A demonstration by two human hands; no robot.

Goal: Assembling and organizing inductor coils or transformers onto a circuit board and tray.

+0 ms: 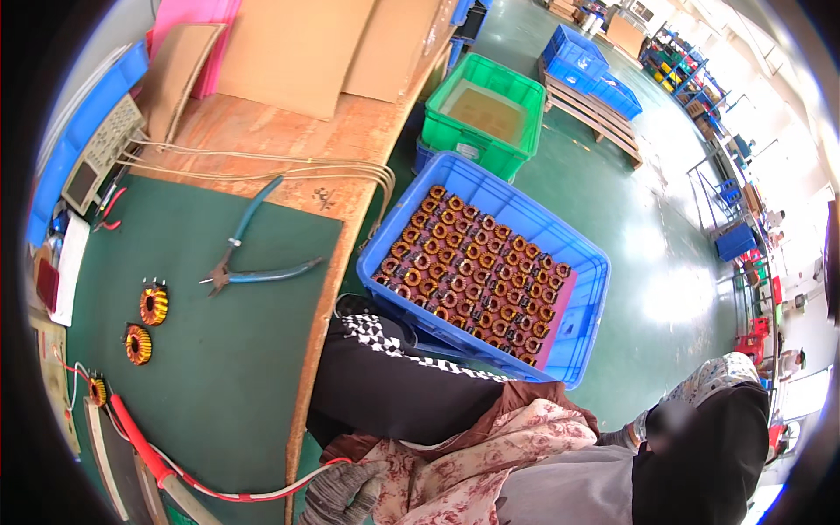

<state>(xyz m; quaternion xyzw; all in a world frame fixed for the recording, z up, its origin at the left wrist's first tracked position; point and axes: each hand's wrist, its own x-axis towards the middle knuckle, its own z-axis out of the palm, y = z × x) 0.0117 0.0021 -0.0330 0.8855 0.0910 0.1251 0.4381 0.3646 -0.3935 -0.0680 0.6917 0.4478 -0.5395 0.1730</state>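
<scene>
My left hand (pixel 341 492), in a grey knitted glove, is low in the view beside the table's front edge. Its fingers are loosely bent, and no object shows in them. A red-and-white cable (pixel 249 497) runs up to the back of this glove. Farther right, part of my right hand (pixel 621 436), also in a grey glove, shows at the end of a patterned sleeve; its fingers are mostly hidden. Two copper-wound toroidal coils (pixel 154 305) lie on the green mat (pixel 210 376). Spread-handled cutting pliers (pixel 226 269) rest nearer the mat's corner.
A blue crate (pixel 588 324) holding many coils in rows stands right of the table, with a green crate (pixel 437 131) behind it. An instrument (pixel 103 149) sits at the left, and a red bar-shaped tool (pixel 140 436) at the lower left. Cardboard sheets (pixel 280 52) stand at the back.
</scene>
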